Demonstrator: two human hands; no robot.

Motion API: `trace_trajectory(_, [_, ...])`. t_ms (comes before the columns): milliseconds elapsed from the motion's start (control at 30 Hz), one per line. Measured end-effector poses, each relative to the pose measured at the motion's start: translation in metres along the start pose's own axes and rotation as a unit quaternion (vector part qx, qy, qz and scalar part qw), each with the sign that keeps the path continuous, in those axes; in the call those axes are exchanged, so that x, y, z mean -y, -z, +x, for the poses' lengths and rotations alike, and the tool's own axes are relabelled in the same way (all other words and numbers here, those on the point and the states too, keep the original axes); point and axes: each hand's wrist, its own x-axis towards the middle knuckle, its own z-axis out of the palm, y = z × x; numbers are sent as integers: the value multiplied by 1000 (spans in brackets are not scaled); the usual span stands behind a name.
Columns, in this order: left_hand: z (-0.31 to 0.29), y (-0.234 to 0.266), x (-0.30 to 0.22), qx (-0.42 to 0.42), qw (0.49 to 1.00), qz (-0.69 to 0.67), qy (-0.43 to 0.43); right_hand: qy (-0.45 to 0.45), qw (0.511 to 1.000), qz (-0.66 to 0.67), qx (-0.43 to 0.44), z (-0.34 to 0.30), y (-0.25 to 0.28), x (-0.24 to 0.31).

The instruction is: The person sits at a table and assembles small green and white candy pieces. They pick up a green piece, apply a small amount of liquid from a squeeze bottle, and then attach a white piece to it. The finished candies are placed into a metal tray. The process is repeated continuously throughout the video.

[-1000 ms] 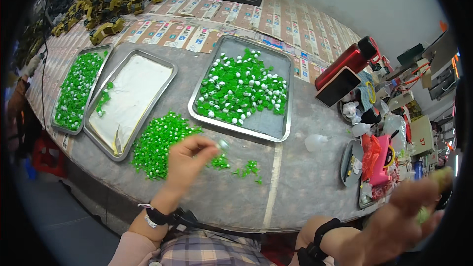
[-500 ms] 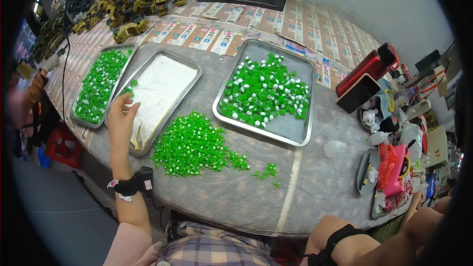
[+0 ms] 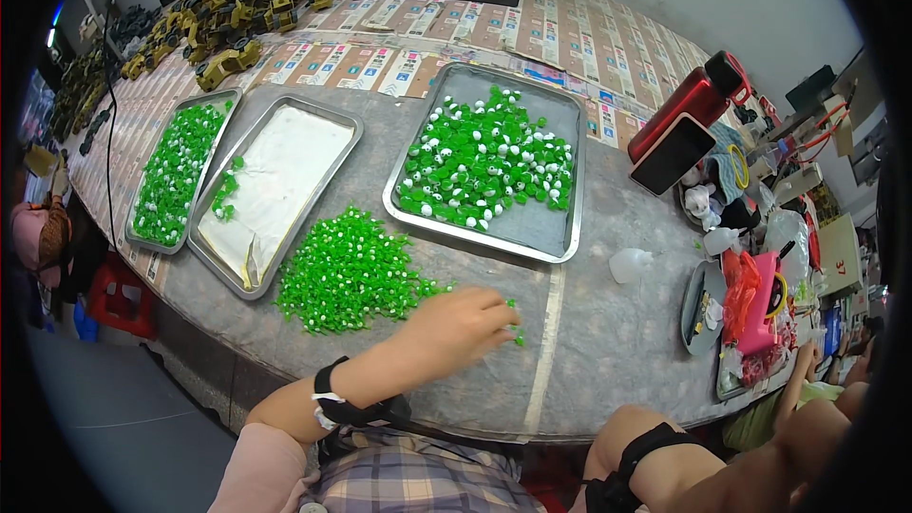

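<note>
My left hand (image 3: 461, 328) reaches across the near part of the table, palm down with its fingers curled. Its fingertips are at a few loose small green plastic pieces (image 3: 519, 334); whatever they may hold is hidden. Left of this hand lies a heap of small green pieces with white dots (image 3: 347, 271). Below the table edge at the lower right is my right hand (image 3: 617, 432), a black strap at its wrist and its fingers hidden. A metal tray with a white lining (image 3: 285, 147) carries several green pieces along its left side.
Larger green-and-white pieces (image 3: 489, 157) fill much of another metal tray (image 3: 570, 245); a narrower full tray (image 3: 176, 171) stands far left. A red bottle (image 3: 679, 109), a phone (image 3: 673, 154) and a pink holder (image 3: 755, 313) are at right. Yellow toy vehicles (image 3: 237, 9) are heaped behind.
My left hand has moved from the lined tray rightward and nearer, to the loose green pieces. Green pieces in the lined tray are now uncovered. The whole view has shifted slightly.
</note>
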Motion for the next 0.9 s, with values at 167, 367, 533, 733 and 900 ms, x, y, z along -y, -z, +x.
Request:
trace_trajectory(167, [0, -21, 2, 15, 1000, 6, -20, 68, 988, -142, -9, 17, 15, 14])
trace_trajectory(367, [-7, -21, 11, -43, 997, -69, 15, 60, 752, -628, -191, 113, 168, 25])
trace_trajectory(533, [-4, -19, 18, -107, 990, -91, 0, -117, 542, -816, -163, 133, 323, 28])
trace_trajectory(733, [-7, -14, 19, -130, 987, -96, 10, -131, 480, -862, -96, 128, 370, 25])
trace_trajectory(900, [-11, -14, 20, -122, 986, -111, 19, -125, 471, -869, -86, 101, 341, 9])
